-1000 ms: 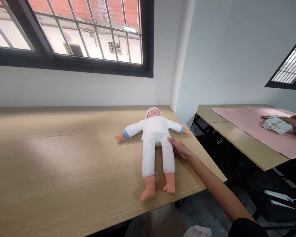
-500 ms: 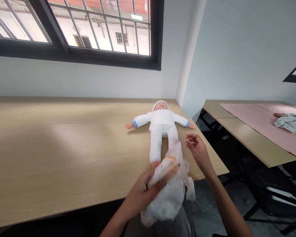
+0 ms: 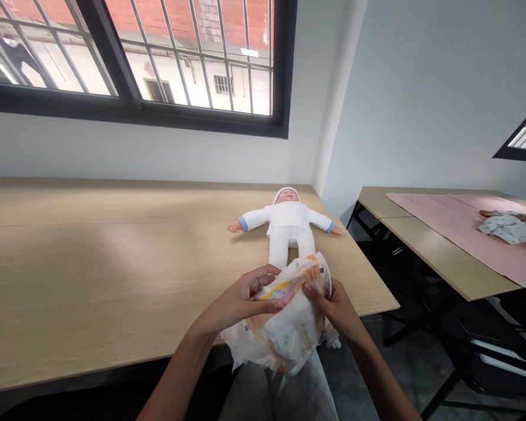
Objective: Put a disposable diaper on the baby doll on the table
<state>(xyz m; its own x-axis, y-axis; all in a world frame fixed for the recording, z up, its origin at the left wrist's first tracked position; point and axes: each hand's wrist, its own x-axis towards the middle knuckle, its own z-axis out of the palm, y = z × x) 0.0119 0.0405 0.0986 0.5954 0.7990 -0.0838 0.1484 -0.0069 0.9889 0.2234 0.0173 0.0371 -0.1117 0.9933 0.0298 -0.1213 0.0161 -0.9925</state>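
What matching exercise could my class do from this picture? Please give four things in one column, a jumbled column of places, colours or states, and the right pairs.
Column one
1. Doll
2. Diaper
3. Pink cloth
4. Doll's cuffs

Column two
A. Spread over part of the table on the right
B. Blue
C. Lying face up on the near table
D. Held in both of the camera wearer's hands

Right pairs: 1-C, 2-D, 3-A, 4-B.
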